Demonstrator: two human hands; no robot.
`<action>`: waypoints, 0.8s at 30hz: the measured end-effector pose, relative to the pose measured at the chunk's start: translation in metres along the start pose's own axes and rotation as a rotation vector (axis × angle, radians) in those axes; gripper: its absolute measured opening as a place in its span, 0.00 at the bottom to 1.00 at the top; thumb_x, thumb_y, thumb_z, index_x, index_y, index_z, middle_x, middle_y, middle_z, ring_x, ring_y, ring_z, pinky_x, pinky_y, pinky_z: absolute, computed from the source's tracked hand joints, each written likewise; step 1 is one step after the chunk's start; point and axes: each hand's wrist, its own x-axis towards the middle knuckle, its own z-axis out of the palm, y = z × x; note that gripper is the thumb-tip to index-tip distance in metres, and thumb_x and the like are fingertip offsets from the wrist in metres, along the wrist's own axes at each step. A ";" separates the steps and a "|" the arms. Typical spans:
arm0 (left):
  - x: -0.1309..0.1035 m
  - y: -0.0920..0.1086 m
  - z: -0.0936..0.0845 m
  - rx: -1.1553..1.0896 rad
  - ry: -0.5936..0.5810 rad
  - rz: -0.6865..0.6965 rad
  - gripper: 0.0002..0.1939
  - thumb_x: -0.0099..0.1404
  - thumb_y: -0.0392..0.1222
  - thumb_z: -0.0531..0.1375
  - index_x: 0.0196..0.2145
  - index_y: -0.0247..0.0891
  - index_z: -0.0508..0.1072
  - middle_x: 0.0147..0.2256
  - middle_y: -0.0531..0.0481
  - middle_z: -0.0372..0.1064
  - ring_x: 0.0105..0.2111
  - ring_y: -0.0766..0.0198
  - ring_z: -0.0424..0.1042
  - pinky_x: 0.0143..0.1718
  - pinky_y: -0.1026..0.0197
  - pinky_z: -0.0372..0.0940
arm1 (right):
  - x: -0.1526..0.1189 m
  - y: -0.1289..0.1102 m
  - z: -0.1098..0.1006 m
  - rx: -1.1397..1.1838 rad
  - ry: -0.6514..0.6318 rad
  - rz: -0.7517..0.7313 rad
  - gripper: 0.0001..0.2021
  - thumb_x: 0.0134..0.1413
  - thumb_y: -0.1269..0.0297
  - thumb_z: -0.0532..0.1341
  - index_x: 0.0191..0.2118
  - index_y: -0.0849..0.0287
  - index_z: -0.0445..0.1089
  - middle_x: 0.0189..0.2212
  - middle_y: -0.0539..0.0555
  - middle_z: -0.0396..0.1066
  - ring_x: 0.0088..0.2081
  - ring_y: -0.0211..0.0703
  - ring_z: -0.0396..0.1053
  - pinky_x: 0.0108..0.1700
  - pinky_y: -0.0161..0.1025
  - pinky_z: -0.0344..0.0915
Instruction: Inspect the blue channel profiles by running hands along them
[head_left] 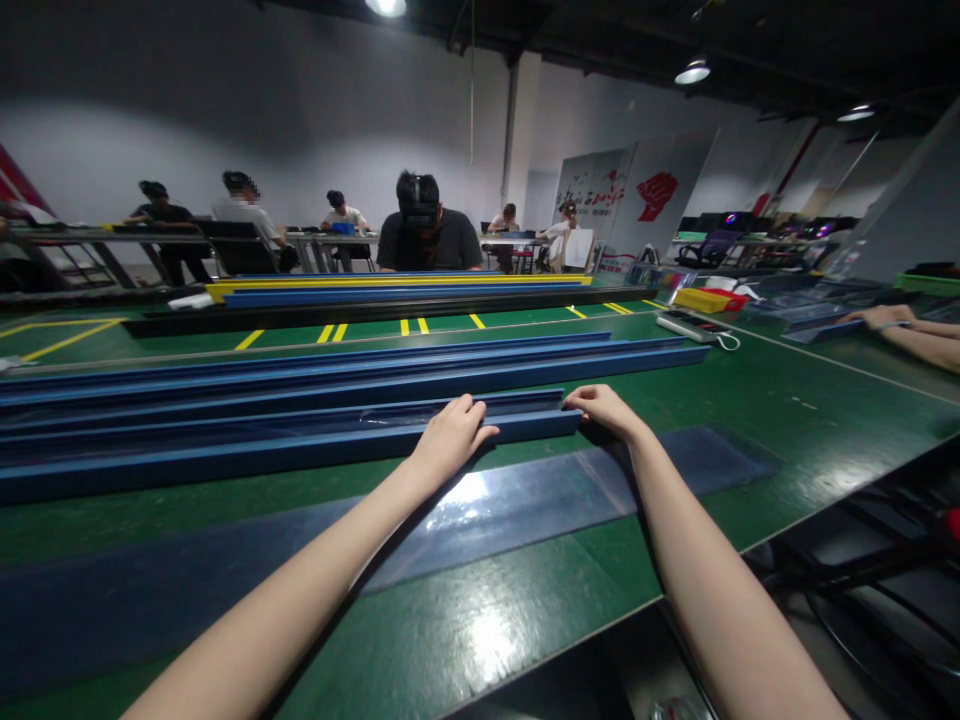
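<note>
A long blue channel [300, 455] lies across the green table, with shiny clear film [382, 414] showing inside it. My left hand [454, 437] is closed over the channel near its right part, fingers over the wall and thumb on the near side. At the channel's right end is my right hand [602, 408], its fingers curled and pinched together against that end; what sits between the fingertips is hidden. Beneath my forearms, a long clear plastic strip [517, 500] lies flat on the table.
More blue channels [450, 372] lie parallel behind. Farther back are a black channel [360, 312] and a yellow channel [405, 283]. A white device with a cord [690, 326] and a yellow tray [701, 300] stand right. Another person's hand [885, 318] works at far right; a person [431, 235] sits opposite.
</note>
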 end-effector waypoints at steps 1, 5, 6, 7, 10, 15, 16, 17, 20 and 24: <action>0.000 0.000 0.000 0.011 0.000 0.002 0.11 0.63 0.48 0.51 0.31 0.36 0.63 0.33 0.48 0.61 0.35 0.61 0.64 0.35 0.61 0.61 | 0.000 0.000 0.000 -0.001 0.001 -0.001 0.09 0.40 0.62 0.58 0.25 0.63 0.71 0.15 0.50 0.66 0.19 0.32 0.61 0.22 0.30 0.57; 0.000 0.000 0.001 0.031 0.003 0.010 0.12 0.63 0.48 0.51 0.31 0.36 0.63 0.33 0.47 0.61 0.35 0.62 0.64 0.35 0.62 0.61 | 0.000 0.001 0.000 -0.002 -0.003 -0.005 0.09 0.39 0.62 0.59 0.25 0.63 0.71 0.16 0.50 0.66 0.19 0.33 0.61 0.23 0.30 0.57; 0.000 0.000 0.001 0.030 0.005 0.009 0.12 0.63 0.48 0.51 0.31 0.36 0.63 0.33 0.47 0.61 0.35 0.62 0.64 0.35 0.62 0.61 | 0.001 0.002 0.000 -0.001 -0.005 -0.006 0.09 0.39 0.62 0.58 0.25 0.63 0.71 0.16 0.50 0.66 0.19 0.33 0.61 0.23 0.30 0.57; 0.000 0.000 0.001 0.028 0.004 0.005 0.11 0.62 0.48 0.51 0.31 0.36 0.63 0.34 0.47 0.61 0.36 0.62 0.64 0.35 0.62 0.61 | 0.001 0.002 0.000 0.000 -0.008 -0.006 0.09 0.39 0.62 0.58 0.25 0.63 0.71 0.16 0.50 0.67 0.19 0.32 0.61 0.23 0.30 0.57; 0.000 0.000 0.001 0.015 -0.006 -0.013 0.11 0.62 0.48 0.52 0.31 0.36 0.63 0.34 0.48 0.62 0.36 0.62 0.64 0.35 0.62 0.61 | 0.002 0.002 0.000 0.005 -0.017 -0.006 0.09 0.40 0.62 0.58 0.24 0.63 0.71 0.17 0.50 0.67 0.19 0.32 0.60 0.22 0.30 0.57; 0.000 0.000 0.001 -0.024 -0.007 -0.029 0.11 0.62 0.48 0.52 0.31 0.37 0.63 0.33 0.48 0.62 0.36 0.61 0.64 0.34 0.62 0.61 | 0.001 0.000 0.001 0.019 -0.050 -0.017 0.09 0.40 0.62 0.58 0.24 0.63 0.70 0.19 0.51 0.68 0.19 0.31 0.60 0.22 0.29 0.57; 0.000 0.000 0.001 -0.024 -0.006 -0.030 0.11 0.62 0.48 0.52 0.31 0.37 0.63 0.33 0.48 0.62 0.36 0.61 0.64 0.34 0.62 0.61 | 0.000 0.000 0.001 0.020 -0.057 -0.018 0.09 0.39 0.62 0.59 0.24 0.63 0.70 0.20 0.51 0.69 0.20 0.31 0.60 0.22 0.29 0.57; 0.000 0.000 0.001 -0.020 -0.006 -0.030 0.11 0.62 0.48 0.52 0.31 0.37 0.63 0.33 0.48 0.62 0.36 0.61 0.64 0.34 0.62 0.61 | 0.000 -0.001 0.001 0.020 -0.062 -0.020 0.09 0.39 0.62 0.59 0.24 0.63 0.70 0.21 0.52 0.69 0.21 0.32 0.61 0.23 0.29 0.58; 0.000 0.000 0.002 0.005 -0.003 -0.020 0.11 0.62 0.48 0.52 0.31 0.37 0.63 0.33 0.48 0.62 0.36 0.61 0.64 0.34 0.62 0.60 | -0.001 -0.002 0.002 0.016 -0.072 -0.022 0.08 0.39 0.63 0.59 0.24 0.63 0.71 0.23 0.53 0.70 0.22 0.33 0.62 0.23 0.29 0.58; -0.001 0.000 0.002 0.043 0.013 -0.004 0.12 0.63 0.49 0.51 0.32 0.36 0.63 0.34 0.48 0.62 0.35 0.62 0.65 0.32 0.64 0.60 | 0.000 -0.003 0.003 0.000 -0.070 -0.021 0.08 0.39 0.63 0.59 0.25 0.63 0.71 0.23 0.53 0.71 0.22 0.33 0.63 0.22 0.29 0.57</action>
